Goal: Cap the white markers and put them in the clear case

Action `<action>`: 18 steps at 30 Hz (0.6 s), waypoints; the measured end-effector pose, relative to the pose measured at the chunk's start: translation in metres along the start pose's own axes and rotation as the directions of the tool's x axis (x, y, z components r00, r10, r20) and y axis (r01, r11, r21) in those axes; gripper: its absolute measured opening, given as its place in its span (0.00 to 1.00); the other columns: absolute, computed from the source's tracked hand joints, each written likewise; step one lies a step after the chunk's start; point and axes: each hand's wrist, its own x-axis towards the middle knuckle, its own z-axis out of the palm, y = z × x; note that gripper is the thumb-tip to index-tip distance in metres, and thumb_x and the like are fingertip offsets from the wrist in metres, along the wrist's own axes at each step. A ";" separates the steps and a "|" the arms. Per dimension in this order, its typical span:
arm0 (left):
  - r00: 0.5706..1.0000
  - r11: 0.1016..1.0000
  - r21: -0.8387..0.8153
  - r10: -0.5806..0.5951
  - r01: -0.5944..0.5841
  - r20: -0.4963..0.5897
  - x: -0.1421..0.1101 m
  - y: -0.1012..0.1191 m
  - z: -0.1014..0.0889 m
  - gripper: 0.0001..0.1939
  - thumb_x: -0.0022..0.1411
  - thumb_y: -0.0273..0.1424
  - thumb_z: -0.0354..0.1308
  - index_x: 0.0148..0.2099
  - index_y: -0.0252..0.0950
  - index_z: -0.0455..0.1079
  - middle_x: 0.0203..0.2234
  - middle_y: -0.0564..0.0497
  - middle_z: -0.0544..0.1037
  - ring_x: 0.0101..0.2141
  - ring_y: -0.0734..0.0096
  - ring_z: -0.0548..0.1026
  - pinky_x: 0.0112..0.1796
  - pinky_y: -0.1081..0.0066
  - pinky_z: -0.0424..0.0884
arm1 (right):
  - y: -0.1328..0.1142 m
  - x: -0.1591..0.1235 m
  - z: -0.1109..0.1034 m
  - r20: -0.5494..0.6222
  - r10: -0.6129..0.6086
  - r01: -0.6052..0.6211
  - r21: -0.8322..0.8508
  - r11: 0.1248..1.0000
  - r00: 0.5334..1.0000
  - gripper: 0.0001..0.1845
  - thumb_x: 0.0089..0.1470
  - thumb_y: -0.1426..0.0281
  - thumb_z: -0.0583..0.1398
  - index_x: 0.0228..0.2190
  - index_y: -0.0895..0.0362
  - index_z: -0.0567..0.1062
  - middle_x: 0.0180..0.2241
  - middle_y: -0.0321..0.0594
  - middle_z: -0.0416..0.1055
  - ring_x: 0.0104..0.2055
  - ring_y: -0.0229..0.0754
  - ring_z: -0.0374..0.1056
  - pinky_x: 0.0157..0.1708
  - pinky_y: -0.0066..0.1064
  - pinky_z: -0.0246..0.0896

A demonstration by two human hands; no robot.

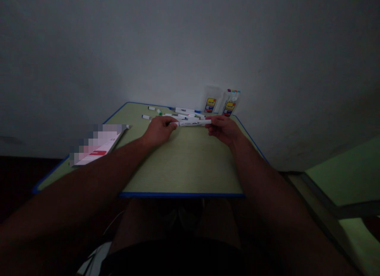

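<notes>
A white marker lies crosswise between my two hands, above the far part of the table. My left hand pinches its left end, fingers closed. At the other end, my right hand has closed its thumb and fingers round the white barrel. Just behind the held marker, several more white markers lie loose on the tabletop, some overlapping. Small caps with dark ends are scattered left of them, one near my left hand. Small print on the held marker is too blurred to read.
Two clear plastic cases stand at the back right by the wall; the right-hand case holds several colour-tipped markers. A partly blurred box or book lies on the left. The table has a blue edge.
</notes>
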 end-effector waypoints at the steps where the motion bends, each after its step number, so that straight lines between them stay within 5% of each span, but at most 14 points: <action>1: 1.000 1.000 -0.004 0.001 -0.001 0.002 0.000 0.000 0.000 0.12 0.57 0.31 0.57 0.40 0.33 0.80 0.28 0.49 0.80 0.31 0.66 0.73 0.36 0.65 0.68 | 0.000 0.000 0.000 0.001 -0.001 0.001 -0.003 1.000 1.000 0.04 0.55 0.72 0.64 0.34 0.60 0.79 0.24 0.39 0.77 0.21 0.33 0.68 0.24 0.26 0.70; 5: 1.000 1.000 -0.014 0.008 -0.008 0.015 0.002 -0.004 0.002 0.12 0.57 0.31 0.57 0.38 0.33 0.79 0.28 0.48 0.79 0.31 0.66 0.73 0.36 0.64 0.67 | 0.001 0.002 0.000 -0.004 -0.009 0.009 -0.020 1.000 1.000 0.05 0.56 0.74 0.62 0.35 0.60 0.79 0.25 0.39 0.77 0.21 0.34 0.69 0.24 0.27 0.70; 12: 0.999 0.999 -0.002 -0.035 0.035 -0.002 0.005 -0.013 0.008 0.11 0.58 0.35 0.56 0.33 0.34 0.76 0.28 0.47 0.78 0.31 0.65 0.72 0.35 0.65 0.67 | 0.010 0.009 0.013 -0.188 -0.055 0.016 -0.204 0.979 0.981 0.06 0.54 0.76 0.60 0.31 0.62 0.79 0.22 0.39 0.75 0.18 0.34 0.67 0.20 0.26 0.67; 18: 0.989 1.000 -0.005 -0.026 0.027 0.144 0.006 -0.011 0.003 0.11 0.61 0.36 0.53 0.31 0.36 0.71 0.26 0.48 0.76 0.30 0.66 0.71 0.34 0.66 0.66 | 0.006 0.006 0.011 -0.146 -0.056 0.024 -0.213 0.977 0.988 0.07 0.54 0.74 0.61 0.34 0.62 0.79 0.24 0.41 0.76 0.20 0.34 0.67 0.22 0.27 0.69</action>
